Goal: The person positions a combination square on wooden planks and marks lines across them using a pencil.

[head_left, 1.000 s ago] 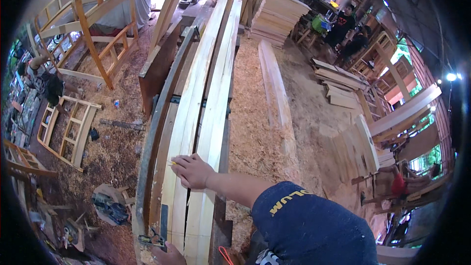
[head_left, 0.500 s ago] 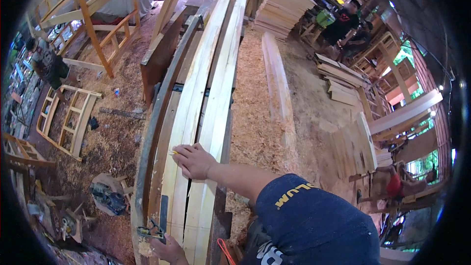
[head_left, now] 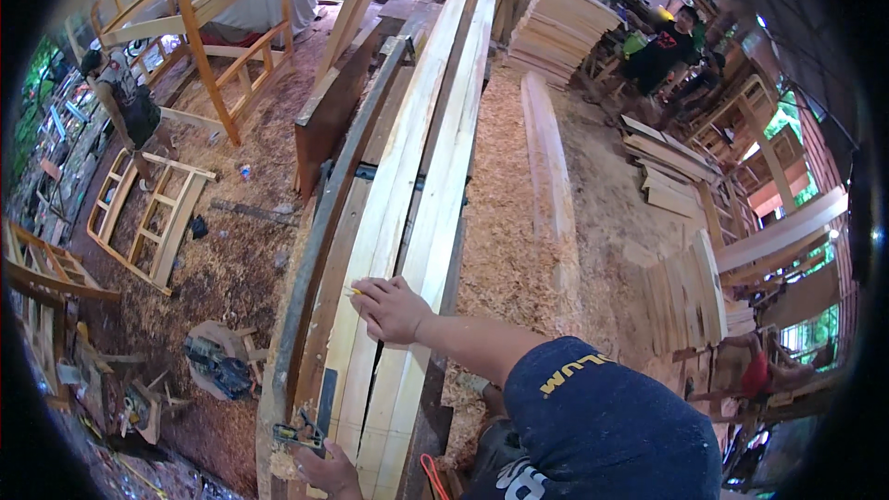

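Two long pale wooden planks [head_left: 407, 176] lie side by side on a workbench, with a narrow dark gap between them. Across the gap rests my right hand [head_left: 394, 308], its fingers closed around a yellow pencil [head_left: 356, 293] of which only a bit shows. Nearer to me, at the left plank's outer edge, my left hand [head_left: 329, 472] grips a combination square [head_left: 300, 433]. The square's dark blade [head_left: 326, 398] lies along the left plank. Part of my left fingers is hidden by the square's head and the lower edge. Faint lines cross the near ends of the planks.
A dark brown board [head_left: 326, 120] stands on edge left of the bench. Wood shavings [head_left: 505, 250] cover the floor on the right, beside a long loose plank [head_left: 548, 157]. A power tool [head_left: 218, 359] sits on a low stump at left. Co-workers [head_left: 659, 51] are further off.
The whole view has shifted, so the bench appears further right. Both hands keep nearly the same place on the planks, still holding pencil and square.
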A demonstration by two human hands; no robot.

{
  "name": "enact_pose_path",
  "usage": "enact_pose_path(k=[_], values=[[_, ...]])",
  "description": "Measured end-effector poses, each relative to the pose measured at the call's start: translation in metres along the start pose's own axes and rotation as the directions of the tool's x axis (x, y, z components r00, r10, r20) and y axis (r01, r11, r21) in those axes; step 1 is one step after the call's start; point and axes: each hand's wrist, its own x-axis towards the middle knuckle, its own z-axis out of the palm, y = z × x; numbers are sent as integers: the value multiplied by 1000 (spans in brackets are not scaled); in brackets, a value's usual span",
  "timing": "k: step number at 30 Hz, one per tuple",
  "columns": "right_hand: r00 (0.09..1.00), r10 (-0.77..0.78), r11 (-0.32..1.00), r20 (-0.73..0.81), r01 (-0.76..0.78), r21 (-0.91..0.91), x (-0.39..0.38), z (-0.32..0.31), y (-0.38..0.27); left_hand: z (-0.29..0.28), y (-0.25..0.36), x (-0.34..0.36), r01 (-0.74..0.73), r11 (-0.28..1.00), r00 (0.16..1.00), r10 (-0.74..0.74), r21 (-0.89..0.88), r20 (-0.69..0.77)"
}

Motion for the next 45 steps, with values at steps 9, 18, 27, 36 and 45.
enact_pose_path(k=[9, 18, 27, 36, 45], values=[[998, -30, 999, -50, 29, -20, 5, 10, -4, 20, -32, -6, -163, 980, 950, 187, 114, -250], [1000, -10, 1000, -17, 10, -21, 6, 2, -7, 11, -25, -10, -117, 990, 981, 127, 72, -149], [998, -14, 1000, -54, 13, -20, 5, 7, -6, 11, -17, 0, -12, 1000, 994, 13, 7, -111], [1000, -1, 1000, -1, 1, -7, 4, 4, -2, 7, -6, -1, -44, 999, 989, 47, 27, -137], [1000, 6, 1000, -3, -6, -10, 3, 3, -5, -1, -5, 0, 73, 996, 996, -75, 49, 47]])
